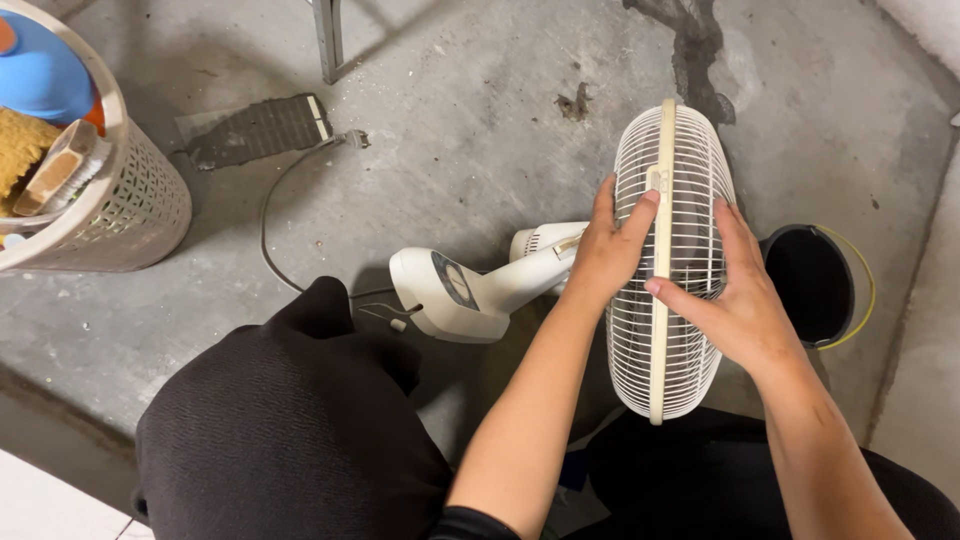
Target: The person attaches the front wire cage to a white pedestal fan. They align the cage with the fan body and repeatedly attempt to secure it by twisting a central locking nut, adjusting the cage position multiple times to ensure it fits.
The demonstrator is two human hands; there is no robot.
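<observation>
Between the two hands, near the middle right of the view, a white fan cage (670, 260) is standing on edge, its rim seam running near to far and its flat faces turned left and right. Behind it the fan body (470, 290) is lying on its side, its long axis stretching leftward across the concrete floor (470, 130). The left hand (607, 250) is pressing the cage's left face, fingers spread and curled over the rim. The right hand (735, 295) is lying flat on the right face, fingers extended. A black bucket (815, 285) is sitting just right of the cage. A power cord (275, 215) is trailing far left toward a white laundry basket (130, 210). Black-clad knees (290, 430) are filling the near foreground.
</observation>
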